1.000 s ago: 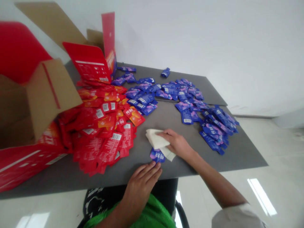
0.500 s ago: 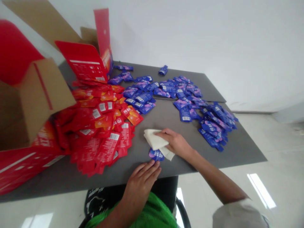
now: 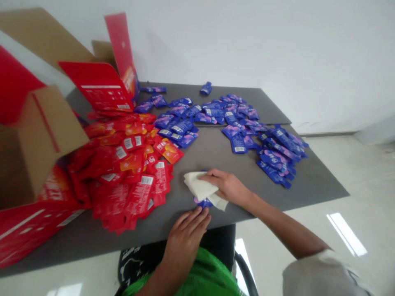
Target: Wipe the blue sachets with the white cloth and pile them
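Note:
In the head view a blue pouch (image 3: 205, 203) lies flat near the front edge of the grey table, mostly hidden by a folded cream cloth (image 3: 199, 186). My right hand (image 3: 226, 187) grips that cloth and presses it over the pouch. Just in front, my left hand (image 3: 188, 230) rests with fingers stretched out, its fingertips touching the pouch's near edge. To the left of both hands is a heap of red pouches (image 3: 132, 164).
Blue pouches lie in loose piles at the back (image 3: 182, 123) and right (image 3: 279, 154) of the grey table (image 3: 206, 152). Two open red cartons stand at left, one near (image 3: 24, 230) and one farther back (image 3: 98, 86). A white wall (image 3: 231, 41) rises behind the table.
The cloth in my right hand has shifted slightly and covers more of the blue pouch. My left hand stays at the pouch's near edge. The whole view has tilted a little.

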Available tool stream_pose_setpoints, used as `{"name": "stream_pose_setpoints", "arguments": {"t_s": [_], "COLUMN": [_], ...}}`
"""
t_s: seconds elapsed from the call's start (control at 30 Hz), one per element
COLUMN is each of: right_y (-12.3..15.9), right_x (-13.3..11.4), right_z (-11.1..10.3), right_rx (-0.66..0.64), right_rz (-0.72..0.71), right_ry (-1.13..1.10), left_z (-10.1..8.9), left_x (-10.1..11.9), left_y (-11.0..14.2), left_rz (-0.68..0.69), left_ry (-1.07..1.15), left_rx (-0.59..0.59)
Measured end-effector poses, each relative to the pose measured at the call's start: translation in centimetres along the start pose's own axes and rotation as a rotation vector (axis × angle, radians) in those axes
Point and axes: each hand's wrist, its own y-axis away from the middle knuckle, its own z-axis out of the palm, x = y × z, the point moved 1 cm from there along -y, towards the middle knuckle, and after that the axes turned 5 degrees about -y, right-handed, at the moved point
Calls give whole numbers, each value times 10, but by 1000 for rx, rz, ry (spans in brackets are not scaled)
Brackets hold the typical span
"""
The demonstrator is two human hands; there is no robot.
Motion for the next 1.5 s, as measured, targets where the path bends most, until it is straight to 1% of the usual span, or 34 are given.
{"name": "stream_pose_setpoints", "arguments": {"t_s": [0.07,0.1,0.13,0.2,0.27,0.37,0.43,0.5,0.57,0.67,0.73,0.77,0.83,0.93,0.97,1.03,1.17,1.23,1.3,1.4,1.5], "right_y": [-17,-23,-25,-19,-2,23,30,24,9,-15,-22,-21,-10,19,30,52,85,96,103,108,109], "right_x": [21,26,28,20,-1,-31,-38,-29,-10,21,34,36,34,22,18,12,7,8,9,9,8], "right_z": [-15,-23,-29,-34,-28,-6,7,12,7,-10,-23,-28,-34,-36,-35,-30,-14,-6,0,4,3], "right_rx": [56,65,84,126,141,16,-54,-59,-13,70,126,171,308,534,584,650,723,741,744,718,645], "right_rz": [84,111,121,88,10,-123,-158,-122,-48,65,121,125,89,20,18,39,71,76,82,85,72], "right_ry": [87,121,139,116,52,20,16,-4,-17,57,102,97,28,-110,-143,-198,-308,-350,-388,-471,-580], "left_z": [-2,-2,-3,-4,-3,-3,-3,-4,-4,-5,-8,-10,-17,-26,-26,-23,-2,8,13,14,11], "left_x": [0,-1,-1,-1,0,0,1,1,1,0,-2,-3,-5,-7,-7,-8,-11,-13,-14,-17,-25], "left_y": [-2,-2,-2,-2,-1,1,1,0,-1,-3,-4,-5,-10,-24,-29,-39,-52,-55,-60,-71,-85], "left_rz": [15,14,12,12,10,-26,-48,-36,-5,26,34,37,32,-31,-65,-127,-229,-249,-240,-271,-382], "left_ry": [-11,-16,-20,-24,-25,-39,-50,-41,-22,-17,-14,-5,23,24,-3,-94,-303,-363,-401,-411,-303], "left_rx": [-6,-8,-11,-15,-24,-37,-38,-44,-48,-38,-39,-45,-71,-116,-119,-89,5,-1,-31,-108,-242]}}
